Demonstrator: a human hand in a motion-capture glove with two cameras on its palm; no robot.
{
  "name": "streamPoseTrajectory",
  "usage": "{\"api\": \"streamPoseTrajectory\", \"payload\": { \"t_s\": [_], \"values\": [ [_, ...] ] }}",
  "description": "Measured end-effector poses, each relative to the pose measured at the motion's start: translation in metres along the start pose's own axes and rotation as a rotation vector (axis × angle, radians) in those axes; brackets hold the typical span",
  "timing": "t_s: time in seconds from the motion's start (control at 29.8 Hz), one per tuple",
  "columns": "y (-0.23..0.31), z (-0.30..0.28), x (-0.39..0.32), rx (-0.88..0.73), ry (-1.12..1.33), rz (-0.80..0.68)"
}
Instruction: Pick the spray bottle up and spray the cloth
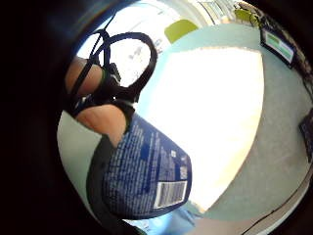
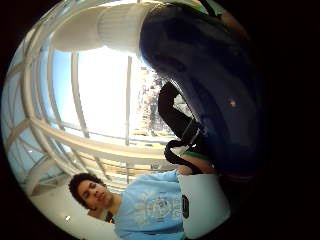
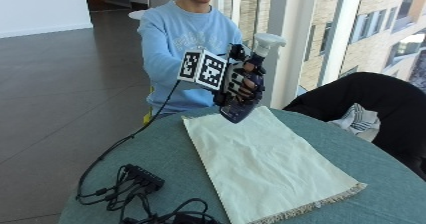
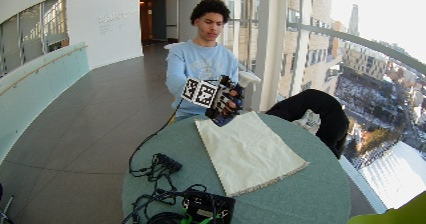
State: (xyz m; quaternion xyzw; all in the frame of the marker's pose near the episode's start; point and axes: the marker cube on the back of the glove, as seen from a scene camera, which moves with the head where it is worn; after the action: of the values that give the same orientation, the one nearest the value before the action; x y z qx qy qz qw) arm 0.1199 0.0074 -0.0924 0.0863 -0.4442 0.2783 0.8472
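Gloved right hand (image 3: 241, 84) grips 1 dark blue spray bottle (image 3: 245, 91), fingers curled round its body, white nozzle uppermost. Bottle is held clear above the near end of 1 cream cloth (image 3: 266, 159), lying flat on the round teal table (image 3: 393, 184).

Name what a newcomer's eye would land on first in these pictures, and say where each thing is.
The gloved right hand grips a dark blue spray bottle above the near end of the table. Below it, a pale cloth lies flat across the round green table.

Glove hides most of the spray bottle (image 3: 247, 84).
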Motion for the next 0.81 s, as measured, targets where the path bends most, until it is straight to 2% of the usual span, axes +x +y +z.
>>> {"api": "streamPoseTrajectory", "payload": {
  "t_s": [0.37,0.64,0.81],
  "values": [
    [-0.049,0.145,-0.044,0.017,-0.125,-0.258],
    [-0.065,0.234,-0.054,-0.018,-0.156,-0.323],
    [-0.066,0.255,-0.049,-0.033,-0.128,-0.347]
  ]
}}
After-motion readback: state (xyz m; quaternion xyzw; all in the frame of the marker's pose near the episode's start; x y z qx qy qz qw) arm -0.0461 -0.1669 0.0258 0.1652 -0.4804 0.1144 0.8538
